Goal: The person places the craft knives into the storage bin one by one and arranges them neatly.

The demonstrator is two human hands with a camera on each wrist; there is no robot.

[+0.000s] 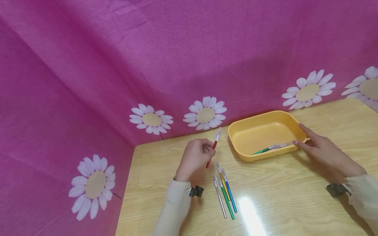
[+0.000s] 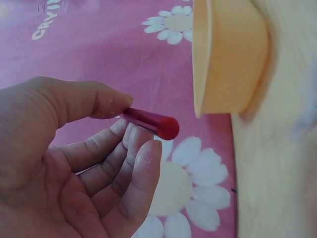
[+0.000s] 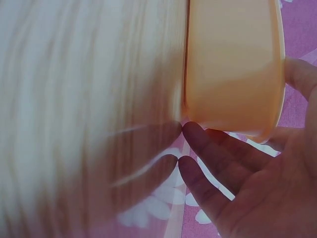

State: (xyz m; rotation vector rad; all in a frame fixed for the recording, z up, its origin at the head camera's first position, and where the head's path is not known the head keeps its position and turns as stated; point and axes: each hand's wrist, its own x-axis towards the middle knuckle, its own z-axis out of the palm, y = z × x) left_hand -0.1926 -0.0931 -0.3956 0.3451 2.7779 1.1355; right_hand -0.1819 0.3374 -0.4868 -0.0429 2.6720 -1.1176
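Note:
My left hand (image 1: pixel 196 154) pinches a red pen-shaped craft knife (image 1: pixel 212 154) between thumb and fingers. It is held tilted above the table, its clear-capped end upward. The round red butt end (image 2: pixel 168 128) faces the left wrist camera. My right hand (image 1: pixel 327 152) holds the right end of a yellow plastic tray (image 1: pixel 242 155), thumb at the rim. In the right wrist view, fingers (image 3: pixel 213 153) reach along the tray's outer wall. Inside the tray lie a green craft knife (image 1: pixel 262 150) and another capped one, its colour hard to tell.
On the wood-grain table (image 1: pixel 165 164), several capped craft knives lie side by side: silver (image 1: pixel 221 205), green (image 1: pixel 228 203), gold (image 1: pixel 225 186) and blue (image 1: pixel 231 196). A pink cloth (image 1: pixel 236 49) with white daisies hangs behind and at the left. Light glares on the table front.

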